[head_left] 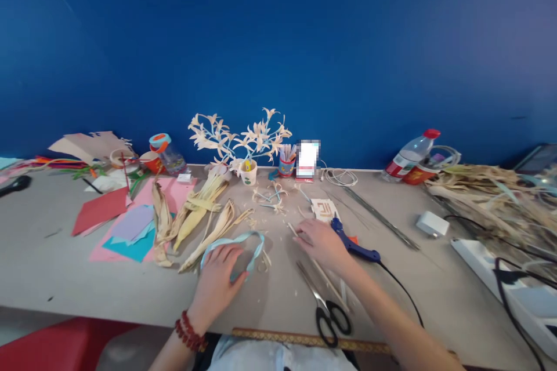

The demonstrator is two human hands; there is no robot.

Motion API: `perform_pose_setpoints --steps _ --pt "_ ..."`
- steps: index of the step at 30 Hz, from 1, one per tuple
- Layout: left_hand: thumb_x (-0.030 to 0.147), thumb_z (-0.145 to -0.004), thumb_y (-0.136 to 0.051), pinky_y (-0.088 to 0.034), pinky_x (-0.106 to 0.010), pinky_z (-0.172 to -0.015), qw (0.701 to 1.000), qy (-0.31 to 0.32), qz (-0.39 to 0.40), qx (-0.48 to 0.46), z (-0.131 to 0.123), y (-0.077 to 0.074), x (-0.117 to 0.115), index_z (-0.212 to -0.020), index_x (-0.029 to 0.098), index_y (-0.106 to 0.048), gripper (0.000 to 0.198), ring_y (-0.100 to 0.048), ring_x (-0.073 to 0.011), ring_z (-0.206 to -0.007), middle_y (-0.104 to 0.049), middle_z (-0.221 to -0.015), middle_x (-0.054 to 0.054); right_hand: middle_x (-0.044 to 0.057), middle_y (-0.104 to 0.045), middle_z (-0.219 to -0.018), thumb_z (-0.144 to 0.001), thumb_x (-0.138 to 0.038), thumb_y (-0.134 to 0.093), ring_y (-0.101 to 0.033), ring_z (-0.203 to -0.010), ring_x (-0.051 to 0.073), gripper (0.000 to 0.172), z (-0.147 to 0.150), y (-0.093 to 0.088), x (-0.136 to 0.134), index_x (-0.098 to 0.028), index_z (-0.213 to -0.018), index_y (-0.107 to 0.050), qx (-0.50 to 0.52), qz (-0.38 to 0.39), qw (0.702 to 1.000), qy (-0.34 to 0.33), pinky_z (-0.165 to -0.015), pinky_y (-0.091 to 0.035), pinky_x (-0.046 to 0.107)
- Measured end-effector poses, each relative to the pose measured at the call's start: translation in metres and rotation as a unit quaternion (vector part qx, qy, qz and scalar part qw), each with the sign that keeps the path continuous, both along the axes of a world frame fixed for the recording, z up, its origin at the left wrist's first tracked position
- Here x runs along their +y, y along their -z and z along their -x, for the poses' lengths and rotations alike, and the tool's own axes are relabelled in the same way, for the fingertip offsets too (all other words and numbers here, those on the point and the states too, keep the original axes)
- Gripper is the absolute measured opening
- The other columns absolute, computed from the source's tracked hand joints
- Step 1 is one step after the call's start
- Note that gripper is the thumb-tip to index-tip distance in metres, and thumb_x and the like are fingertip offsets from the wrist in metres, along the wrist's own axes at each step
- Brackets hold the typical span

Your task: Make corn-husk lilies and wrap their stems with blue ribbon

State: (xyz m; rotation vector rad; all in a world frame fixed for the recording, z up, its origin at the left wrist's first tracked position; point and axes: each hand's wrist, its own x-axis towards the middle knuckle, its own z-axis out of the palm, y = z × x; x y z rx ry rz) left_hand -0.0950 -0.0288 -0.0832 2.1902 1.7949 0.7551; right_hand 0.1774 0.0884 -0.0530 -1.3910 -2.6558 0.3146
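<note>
My left hand (219, 278) rests on the grey table (52, 266) with its fingers curled on a pale blue strip (243, 240) bent into a loop. Dried corn husks (204, 217) lie just left of it. My right hand (321, 243) lies further right, fingers closed on a thin pale stick (324, 275) that runs along the table. A blue glue gun (354, 246) lies beside that hand, its black cord trailing to the right. Black-handled scissors (326, 307) lie below the right hand.
Coloured paper sheets (126, 226) lie at the left. A cup of husk flowers (243, 145) stands at the back, with a water bottle (411, 156), a heap of husks (491, 191), a white power strip (505, 278), thin wires (378, 217) and a wooden ruler (304, 341).
</note>
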Motion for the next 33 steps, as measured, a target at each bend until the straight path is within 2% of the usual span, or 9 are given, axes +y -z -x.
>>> perform_pose_setpoints --steps 3,5,8,11,15,21,26,29,33 --pt "0.027 -0.084 -0.06 -0.044 -0.047 -0.088 0.998 0.009 0.005 0.055 0.009 0.002 -0.008 -0.09 0.022 -0.064 0.009 -0.056 -0.0286 -0.102 -0.065 -0.105 -0.008 0.005 -0.068 -0.095 -0.089 -0.029 -0.057 -0.06 -0.093 0.02 0.013 0.003 0.008 -0.032 -0.02 -0.095 -0.065 0.049 0.037 0.997 -0.045 -0.082 -0.045 0.029" --pt "0.028 -0.086 -0.057 -0.044 -0.047 -0.088 0.998 0.016 -0.001 0.061 0.01 0.002 -0.012 -0.086 0.021 -0.063 0.009 -0.056 -0.0275 -0.099 -0.064 -0.102 -0.008 0.006 -0.067 -0.097 -0.087 -0.025 -0.059 -0.06 -0.094 0.022 0.011 0.006 0.015 -0.048 -0.02 -0.095 -0.065 0.084 0.05 0.994 -0.055 -0.085 -0.046 0.033" --pt "0.034 -0.085 -0.06 -0.037 -0.054 -0.1 0.996 0.047 -0.018 0.074 0.008 0.003 -0.017 -0.097 0.022 -0.064 0.018 -0.055 -0.0291 -0.107 -0.064 -0.108 -0.009 0.008 -0.066 -0.102 -0.085 -0.021 -0.061 -0.059 -0.098 0.024 0.014 0.011 0.024 -0.065 -0.02 -0.097 -0.065 0.115 0.048 0.991 -0.044 -0.088 -0.046 0.039" --pt "0.028 -0.085 -0.059 -0.026 -0.059 -0.109 0.992 0.071 -0.018 0.098 0.007 0.008 -0.021 -0.108 0.024 -0.062 0.023 -0.052 -0.0291 -0.116 -0.062 -0.117 -0.008 0.009 -0.064 -0.114 -0.082 -0.018 -0.061 -0.057 -0.106 0.026 0.025 0.013 0.029 -0.077 -0.022 -0.107 -0.064 0.133 0.039 0.99 -0.038 -0.094 -0.046 0.043" --pt "0.008 -0.088 -0.045 -0.033 -0.053 -0.11 0.993 0.052 -0.031 0.103 0.016 0.016 -0.027 -0.106 0.022 -0.062 0.029 -0.053 -0.0243 -0.116 -0.062 -0.117 -0.008 0.01 -0.06 -0.125 -0.077 -0.004 -0.052 -0.053 -0.115 0.027 0.042 0.008 0.036 -0.091 -0.021 -0.115 -0.062 0.13 0.038 0.989 -0.052 -0.099 -0.045 0.045" --pt "0.003 -0.086 -0.042 -0.04 -0.05 -0.108 0.994 0.029 -0.063 0.086 0.018 0.019 -0.033 -0.1 0.02 -0.065 0.031 -0.053 -0.0241 -0.119 -0.064 -0.115 -0.009 0.012 -0.06 -0.123 -0.073 0.006 -0.041 -0.054 -0.116 0.024 0.051 0.001 0.047 -0.086 -0.017 -0.111 -0.065 0.117 0.034 0.991 -0.046 -0.1 -0.047 0.041" --pt "0.003 -0.084 -0.043 -0.04 -0.051 -0.109 0.99 0.107 -0.052 0.077 -0.003 0.014 -0.036 -0.104 0.02 -0.064 0.034 -0.054 -0.0245 -0.119 -0.065 -0.115 -0.01 0.012 -0.06 -0.122 -0.075 0.007 -0.039 -0.055 -0.114 0.025 0.049 -0.001 0.052 -0.064 -0.017 -0.109 -0.066 0.111 -0.007 0.994 -0.023 -0.098 -0.048 0.041" --pt "0.003 -0.084 -0.042 -0.04 -0.051 -0.109 0.988 0.123 -0.051 0.075 -0.008 0.012 -0.029 -0.107 0.019 -0.064 0.035 -0.055 -0.0245 -0.118 -0.065 -0.115 -0.011 0.012 -0.062 -0.119 -0.077 0.006 -0.042 -0.056 -0.112 0.026 0.046 0.003 0.047 -0.061 -0.017 -0.108 -0.066 0.118 -0.037 0.992 -0.009 -0.097 -0.048 0.043" --pt "0.003 -0.085 -0.041 -0.043 -0.051 -0.106 0.99 0.102 -0.066 0.064 -0.004 0.014 -0.015 -0.109 0.019 -0.064 0.037 -0.053 -0.0253 -0.12 -0.063 -0.117 -0.012 0.011 -0.062 -0.118 -0.084 -0.005 -0.047 -0.057 -0.109 0.025 0.036 0.02 0.034 -0.078 -0.021 -0.112 -0.064 0.179 -0.023 0.983 -0.028 -0.094 -0.049 0.042"
